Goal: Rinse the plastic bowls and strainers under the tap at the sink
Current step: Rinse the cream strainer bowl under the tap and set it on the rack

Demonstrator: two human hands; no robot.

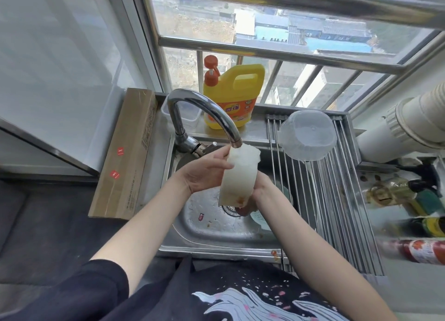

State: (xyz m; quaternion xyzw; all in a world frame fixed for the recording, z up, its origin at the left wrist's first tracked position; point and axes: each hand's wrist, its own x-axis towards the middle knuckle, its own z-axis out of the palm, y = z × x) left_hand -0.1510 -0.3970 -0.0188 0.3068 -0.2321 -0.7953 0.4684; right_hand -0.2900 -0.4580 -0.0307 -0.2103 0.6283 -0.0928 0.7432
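I hold a translucent white plastic bowl (237,176) on its side right under the tap spout (234,141), over the steel sink (216,231). My left hand (204,174) grips its left wall, with the fingers curled over the rim near the spout. My right hand (261,188) holds it from the right and is largely hidden behind it. An orange stain sits on the bowl's lower edge. A second clear bowl (307,137) lies tilted on the drying rack (337,200). A pale green strainer (261,218) lies in the sink under my right forearm.
A yellow detergent jug (231,97) and a clear tub (183,113) stand on the ledge behind the tap. A cardboard box (127,152) leans left of the sink. Sauce bottles (414,222) lie at the right. A white pipe (409,125) runs above them.
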